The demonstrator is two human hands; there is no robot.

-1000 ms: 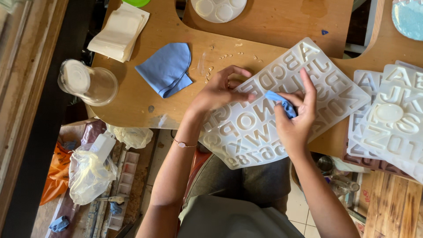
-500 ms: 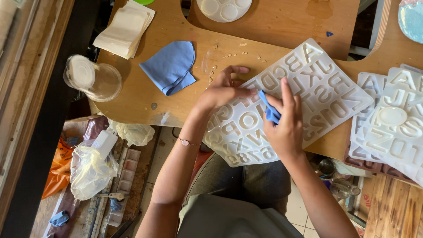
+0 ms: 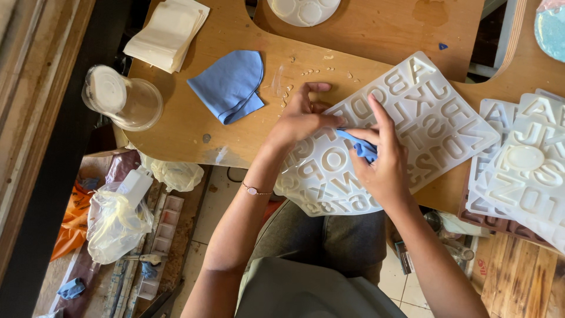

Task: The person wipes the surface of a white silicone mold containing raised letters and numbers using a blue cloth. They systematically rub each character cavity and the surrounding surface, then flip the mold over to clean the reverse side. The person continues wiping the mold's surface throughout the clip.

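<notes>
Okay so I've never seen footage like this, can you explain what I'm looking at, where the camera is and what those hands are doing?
The camera sits on a person's head and looks down at their own two bare hands over a wooden table. The left hand presses on a white translucent silicone letter mould. The right hand pinches a small blue cloth against that mould. Nearby lie a folded blue fabric piece, a clear plastic cup, a stack of cream papers and more letter moulds.
</notes>
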